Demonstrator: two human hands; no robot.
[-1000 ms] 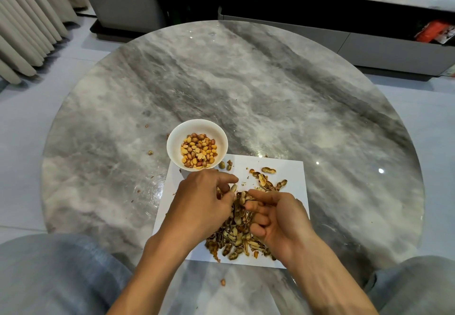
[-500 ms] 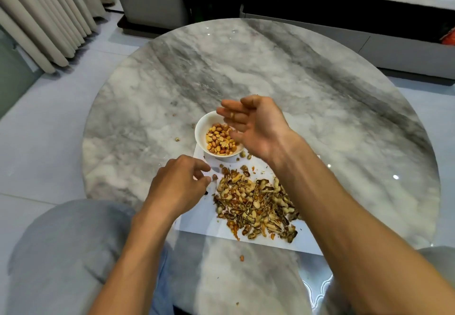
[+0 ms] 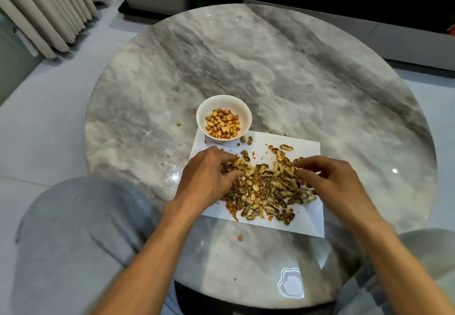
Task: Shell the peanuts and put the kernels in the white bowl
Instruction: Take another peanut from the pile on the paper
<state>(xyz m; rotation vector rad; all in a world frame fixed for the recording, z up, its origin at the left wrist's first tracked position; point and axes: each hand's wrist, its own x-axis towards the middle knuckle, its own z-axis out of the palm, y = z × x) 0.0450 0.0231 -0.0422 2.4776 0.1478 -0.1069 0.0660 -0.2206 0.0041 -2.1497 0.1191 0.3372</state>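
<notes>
digging both hands, left hand and right hand, fingers loosely curled, grip unclear, through mostly-empty shells, white bowl at eleven o'clock holding kernels.

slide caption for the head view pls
Both hands, left hand and right hand, dig into the peanut shell pile beside the white bowl.

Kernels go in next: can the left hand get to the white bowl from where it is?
Probably yes. The left hand sits at the pile of shells, just near of the white bowl, and only bare paper lies between them. The bowl's top is uncovered.
</notes>
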